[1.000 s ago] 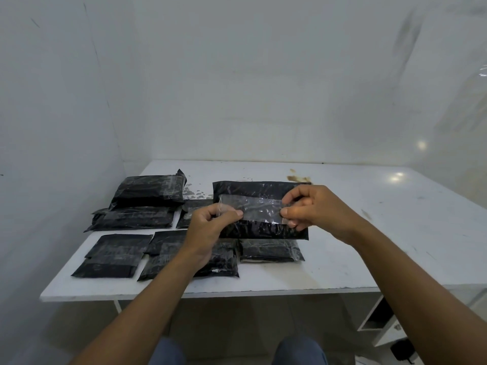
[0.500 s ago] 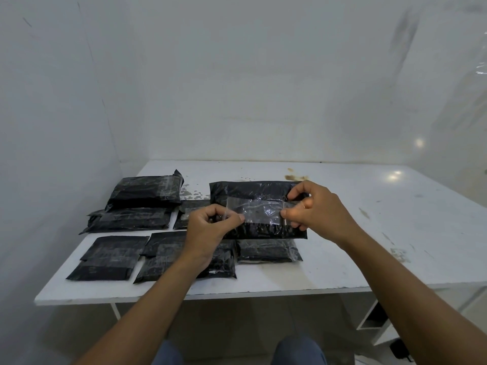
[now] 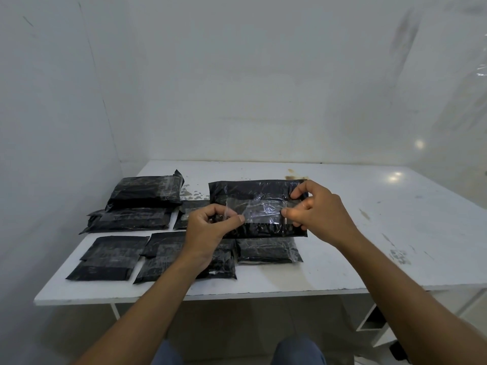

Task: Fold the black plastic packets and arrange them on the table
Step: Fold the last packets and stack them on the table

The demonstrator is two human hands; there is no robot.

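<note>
The white table (image 3: 355,233) stands in a corner formed by the left wall (image 3: 52,127) and the far wall (image 3: 263,88). Its surface shows scuffs and a brown stain (image 3: 296,177) near the far edge.

The large black packet (image 3: 253,189) lies flat at the centre of the table. A strip of clear tape (image 3: 261,213) stretches left to right across it, held taut between both hands. Whether the strip touches the packet surface along its length cannot be determined.

The left hand (image 3: 208,230) pinches the left end of the tape between thumb and forefinger, the other fingers curled in. The right hand (image 3: 316,209) pinches the right end between thumb and forefinger, with the remaining fingers bent above the packet's right edge.

Other black packets occupy the left half of the table:
- Two stacked packets (image 3: 147,192) at the far left, the upper one overlapping the lower.
- A small packet (image 3: 189,209) just right of that stack, partly hidden by the left hand.
- A flat folded packet (image 3: 110,256) at the near left.
- A folded packet (image 3: 168,259) beside it, partly covered by the left forearm.
- A smaller packet (image 3: 267,250) just near of the large packet, its far edge touching or tucked under it.

The person's knees (image 3: 297,349) show at the lower edge, below the table's near edge.
</note>
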